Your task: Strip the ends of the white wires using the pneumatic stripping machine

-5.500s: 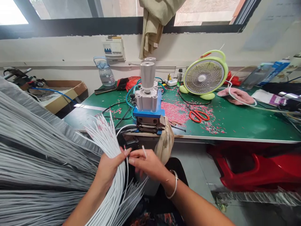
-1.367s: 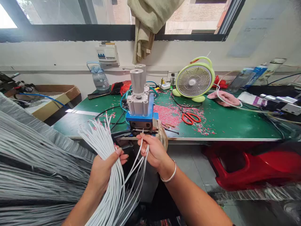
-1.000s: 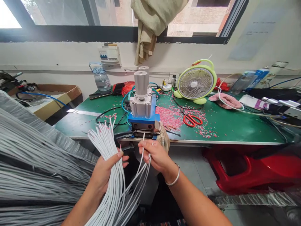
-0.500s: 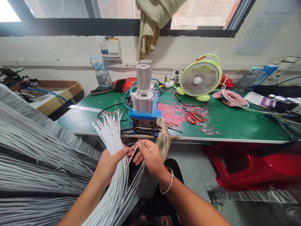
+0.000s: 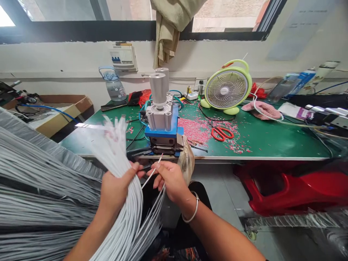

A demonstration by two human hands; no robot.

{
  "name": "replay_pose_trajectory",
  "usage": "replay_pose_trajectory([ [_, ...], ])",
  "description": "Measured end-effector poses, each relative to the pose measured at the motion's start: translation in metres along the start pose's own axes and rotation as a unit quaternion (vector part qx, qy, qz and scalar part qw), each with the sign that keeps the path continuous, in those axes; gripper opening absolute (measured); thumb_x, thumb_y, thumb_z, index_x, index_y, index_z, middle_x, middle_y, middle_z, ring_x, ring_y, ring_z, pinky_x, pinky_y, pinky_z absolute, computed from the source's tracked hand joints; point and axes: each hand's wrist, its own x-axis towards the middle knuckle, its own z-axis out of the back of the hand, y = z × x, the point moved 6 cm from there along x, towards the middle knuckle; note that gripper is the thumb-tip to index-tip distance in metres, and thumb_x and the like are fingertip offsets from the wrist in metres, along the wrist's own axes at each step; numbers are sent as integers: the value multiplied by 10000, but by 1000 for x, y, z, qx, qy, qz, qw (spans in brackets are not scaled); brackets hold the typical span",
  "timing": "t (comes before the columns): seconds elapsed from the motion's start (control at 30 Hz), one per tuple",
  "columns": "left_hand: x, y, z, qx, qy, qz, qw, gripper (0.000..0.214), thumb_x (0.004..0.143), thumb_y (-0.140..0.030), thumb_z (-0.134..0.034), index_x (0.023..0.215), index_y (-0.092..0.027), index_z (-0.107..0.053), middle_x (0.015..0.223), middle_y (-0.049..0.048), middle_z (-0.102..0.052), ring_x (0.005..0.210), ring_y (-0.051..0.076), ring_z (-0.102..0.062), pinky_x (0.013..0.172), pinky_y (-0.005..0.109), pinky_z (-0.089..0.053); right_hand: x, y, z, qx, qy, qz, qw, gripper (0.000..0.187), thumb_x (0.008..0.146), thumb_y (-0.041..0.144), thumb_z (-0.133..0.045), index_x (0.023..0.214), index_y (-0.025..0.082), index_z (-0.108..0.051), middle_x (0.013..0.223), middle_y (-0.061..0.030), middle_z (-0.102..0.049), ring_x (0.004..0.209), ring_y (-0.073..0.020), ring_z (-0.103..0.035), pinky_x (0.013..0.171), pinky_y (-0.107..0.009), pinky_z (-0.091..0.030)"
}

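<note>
1. Left grip (image 5: 116, 185) is closed around the bundle of white wires (image 5: 115, 148), which fans upward at near left.
2. Right grip (image 5: 167, 177) pinches a single wire (image 5: 152, 172), its tip near the press (image 5: 163, 125).
3. Press stands on the counter's (image 5: 272, 143) near edge, with scissors (image 5: 222, 133) to its right.

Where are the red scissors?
Head view, right of centre: red scissors lie on the green bench among pink scraps, right of the press, in front of the fan.
</note>
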Motion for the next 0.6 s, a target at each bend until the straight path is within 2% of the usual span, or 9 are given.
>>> replay_pose_trajectory([
  [0.1, 5, -20, 14, -109, -125, -49, 985, 268, 596, -290, -678, 802, -166, -559, 633, -19, -609, 511, 138, -592, 544, 295, -518, 9, 7, 3, 88, -16, -12, 996, 284, 690, 380, -597, 761, 106, -583, 635, -25, -595, 378, -60, -502, 332, -155, -391],
  [0.17, 7, -32, 16, -134, -164, -81, 974, 255, 594, -285, -675, 789, -168, -560, 622, -32, -586, 487, 112, -570, 523, 273, -520, 14, 12, 2, 125, 4, -30, 992, 256, 676, 335, -621, 770, 98, -599, 631, -24, -587, 425, -67, -528, 400, -176, -453],
  [0.27, 12, -41, 7, -149, -162, -99, 970, 243, 597, -272, -673, 784, -164, -561, 630, -31, -582, 497, 102, -563, 510, 254, -517, 18, 17, 3, 154, 17, -49, 987, 227, 668, 277, -632, 800, 93, -616, 657, -32, -592, 484, -77, -551, 465, -197, -488],
  [0.43, 18, -49, -8, -170, -152, -112, 967, 220, 610, -245, -667, 769, -136, -561, 612, -34, -574, 484, 96, -556, 492, 245, -509, 22, 18, 16, 192, -56, -43, 979, 183, 651, 233, -627, 773, 97, -622, 572, 10, -532, 391, -40, -439, 357, -166, -410],
  [0.6, 16, -54, -9, -182, -148, -109, 966, 268, 615, -226, -677, 830, -111, -566, 634, -31, -584, 521, 97, -574, 539, 261, -513, 23, 15, 21, 186, -63, -16, 980, 182, 675, 262, -608, 782, 115, -603, 601, 11, -528, 399, -43, -430, 360, -175, -408],
])
